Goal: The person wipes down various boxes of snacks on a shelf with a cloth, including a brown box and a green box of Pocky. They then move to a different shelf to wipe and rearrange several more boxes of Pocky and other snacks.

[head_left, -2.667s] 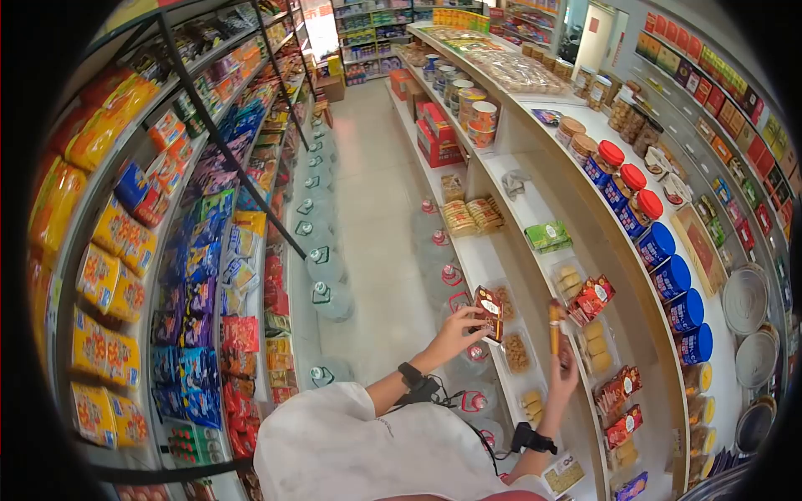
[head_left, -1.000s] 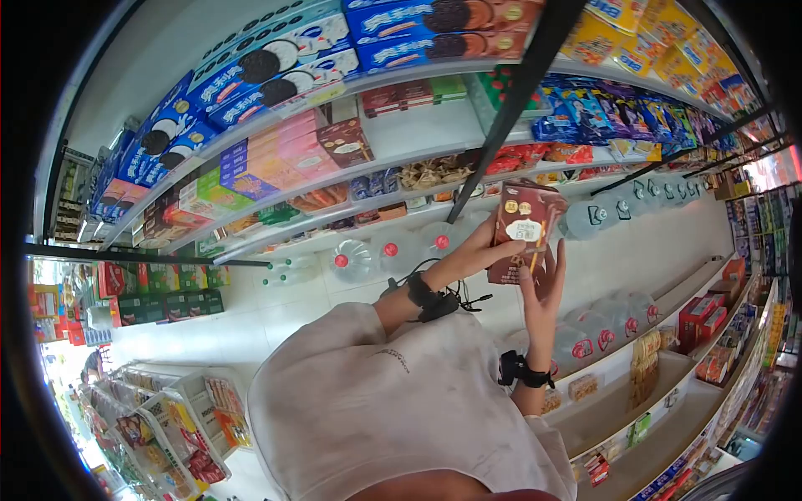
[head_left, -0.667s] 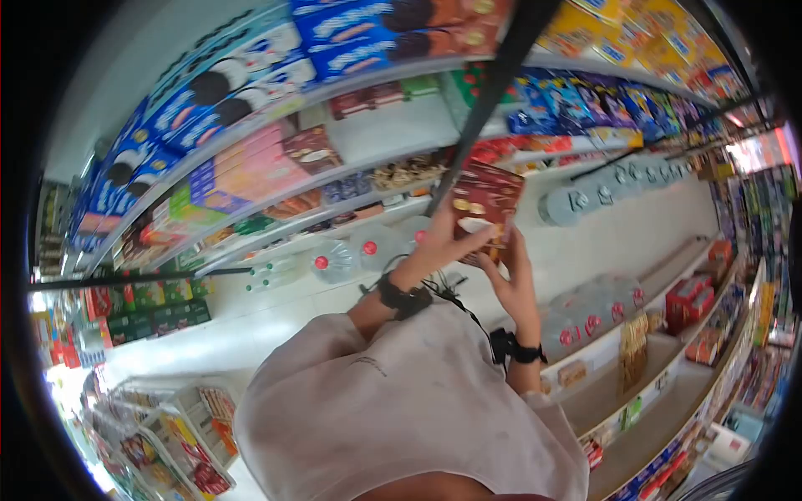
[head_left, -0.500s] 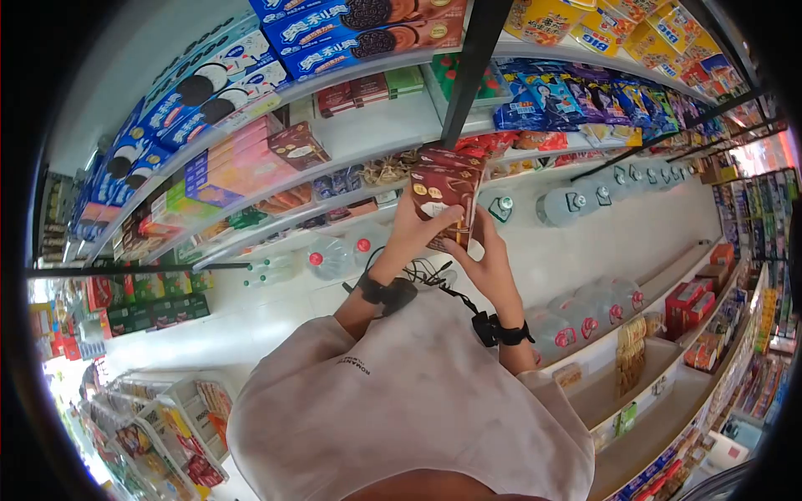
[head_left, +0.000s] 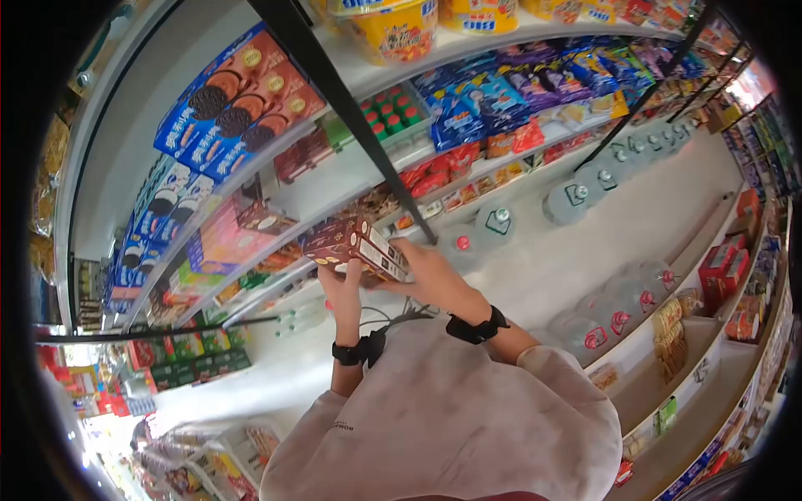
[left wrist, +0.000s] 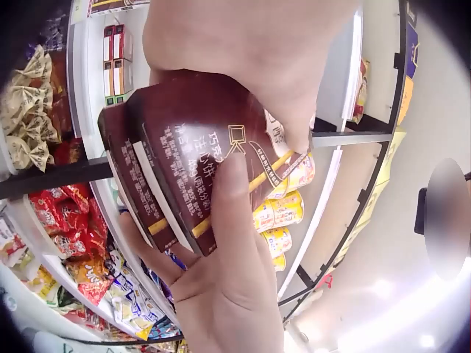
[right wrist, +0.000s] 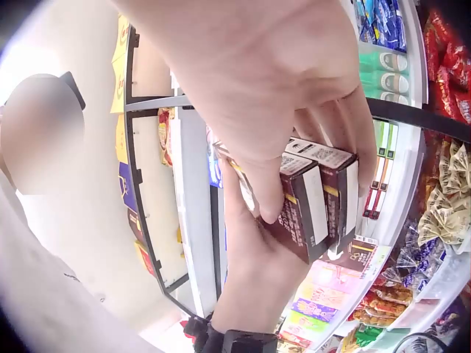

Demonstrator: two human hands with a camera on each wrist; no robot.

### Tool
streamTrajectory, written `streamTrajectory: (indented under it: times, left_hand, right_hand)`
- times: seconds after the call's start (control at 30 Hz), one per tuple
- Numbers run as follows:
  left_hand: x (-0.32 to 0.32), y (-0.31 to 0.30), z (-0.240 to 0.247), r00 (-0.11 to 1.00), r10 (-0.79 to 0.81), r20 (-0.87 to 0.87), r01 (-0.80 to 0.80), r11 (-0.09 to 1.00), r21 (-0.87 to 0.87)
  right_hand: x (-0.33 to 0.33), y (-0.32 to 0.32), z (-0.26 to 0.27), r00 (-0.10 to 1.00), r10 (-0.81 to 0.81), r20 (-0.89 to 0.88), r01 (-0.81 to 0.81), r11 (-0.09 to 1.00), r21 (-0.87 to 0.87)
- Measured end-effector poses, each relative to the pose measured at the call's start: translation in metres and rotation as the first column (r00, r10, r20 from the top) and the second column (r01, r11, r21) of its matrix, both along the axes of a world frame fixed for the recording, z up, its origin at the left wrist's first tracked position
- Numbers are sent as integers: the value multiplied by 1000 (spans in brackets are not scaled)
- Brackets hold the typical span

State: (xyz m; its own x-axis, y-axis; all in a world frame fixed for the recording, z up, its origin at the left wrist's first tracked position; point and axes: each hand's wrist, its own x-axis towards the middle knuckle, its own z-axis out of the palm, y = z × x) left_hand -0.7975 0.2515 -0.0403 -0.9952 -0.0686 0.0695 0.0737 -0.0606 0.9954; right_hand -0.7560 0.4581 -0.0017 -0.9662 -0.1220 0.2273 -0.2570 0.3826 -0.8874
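Two dark brown biscuit boxes [head_left: 338, 242] are stacked flat against each other in front of the lower shelves in the head view. My left hand [head_left: 341, 294] grips their left end, thumb along the near side. From the right, my right hand [head_left: 439, 282] holds the other end. Chinese lettering and gold bands show on a box face [left wrist: 199, 154] in the left wrist view, where both hands wrap the pair. White-striped box ends [right wrist: 324, 195] stick out between the hands in the right wrist view. A similar brown box [head_left: 266, 219] sits on the shelf beyond.
A black shelf post [head_left: 359, 125] slants down just behind the boxes. Oreo cartons [head_left: 242, 104] stand on the upper left shelf, pink cartons [head_left: 225, 234] lower down. Blue snack bags [head_left: 468, 108] hang to the right. Large water bottles [head_left: 568, 200] line the floor.
The view has swung from the right-hand shelves to the left ones. Both hands have carried the boxes leftward in view, closer to the shelf, and turned them so their ends face the camera.
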Motion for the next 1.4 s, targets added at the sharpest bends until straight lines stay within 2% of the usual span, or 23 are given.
streamTrajectory:
  times: [0.1, 0.13, 0.17, 0.2, 0.3, 0.4, 0.5, 0.53, 0.6, 0.7, 0.8, 0.87, 0.9, 0.97, 1.0, 1.03, 1.07, 1.1, 1.13, 1.17, 1.2, 1.37, 1.4]
  left_hand:
    - [9, 18, 21, 971, 22, -239, -47, 994, -99]
    - [11, 16, 25, 986, 18, -168, -22, 1000, -19]
    - [12, 15, 31, 987, 19, -158, -24, 999, -30]
    - [12, 15, 38, 988, 21, -151, -27, 999, -36]
    - [9, 8, 50, 985, 9, -174, -25, 995, -92]
    - [3, -7, 50, 979, -76, -189, 53, 991, -126]
    - [-5, -21, 52, 982, -115, -153, 93, 985, -143]
    - [-6, -28, 54, 987, -120, -103, 111, 990, -85]
    - [-15, -43, 56, 980, -155, -126, 139, 982, -128]
    - [-30, -72, 48, 975, -166, -147, 138, 973, -185]
    - [-38, -91, 45, 977, -168, -130, 151, 980, -129]
    - [-37, -97, 43, 974, -183, -133, 183, 983, -18]
    - [-37, -99, 43, 967, -208, -150, 207, 978, -21]
    - [-44, -103, 47, 956, -221, -191, 218, 975, -38]
    - [-49, -108, 56, 930, -239, -279, 212, 969, -124]
    - [-48, -126, 61, 941, -227, -251, 199, 971, -131]
    - [-44, -134, 65, 944, -244, -222, 221, 967, -125]
    - [-49, -120, 66, 919, -318, -233, 308, 948, -79]
    - [-54, -119, 62, 906, -354, -233, 372, 927, 37]
    - [-63, -116, 59, 894, -367, -256, 390, 920, 42]
    - [-66, -123, 56, 900, -351, -258, 371, 928, 31]
    - [-63, -133, 53, 932, -226, -284, 218, 974, -63]
    - [-63, -136, 60, 947, -236, -220, 229, 972, -57]
  right_hand:
    - [0, -5, -13, 999, -1, -32, 1, 1000, -9]
    - [-1, -8, -17, 999, 13, -36, -14, 999, -34]
    - [-4, -11, -20, 999, 26, -46, -29, 998, -55]
    - [-3, -10, -9, 995, 100, 15, -98, 993, -59]
    - [-10, -10, 8, 983, 184, 4, -183, 979, -87]
    - [-27, -18, -4, 974, 209, -90, -219, 969, -115]
    - [-37, -37, -11, 978, 202, -53, -207, 971, -116]
    - [-37, -44, -9, 980, 198, -36, -201, 973, -114]
    - [-44, -57, 0, 982, 190, -14, -191, 977, -93]
    - [-49, -73, 18, 972, 195, 129, -191, 981, -40]
    - [-54, -95, 17, 985, 172, 2, -172, 984, 47]
    - [-54, -108, 27, 988, 132, 80, -137, 989, 55]
    - [-53, -112, 31, 986, 114, 119, -122, 991, 63]
    - [-48, -111, 25, 997, 52, 61, -62, 981, 181]
    - [-48, -101, 15, 997, 68, 46, -77, 972, 221]
    - [-51, -108, 5, 996, 83, 35, -88, 970, 228]
    - [-53, -119, 24, 985, 26, 168, -40, 996, 78]
    - [-51, -118, 31, 992, 22, 124, -39, 991, 132]
    - [-51, -118, 37, 998, -3, 66, -10, 981, 196]
    - [-57, -124, 38, 1000, 18, 10, -20, 973, 232]
    - [-59, -129, 40, 1000, 6, 24, -12, 961, 278]
    - [-77, -143, 39, 991, 118, 70, -129, 977, 169]
    - [-82, -144, 44, 988, 135, 73, -145, 975, 167]
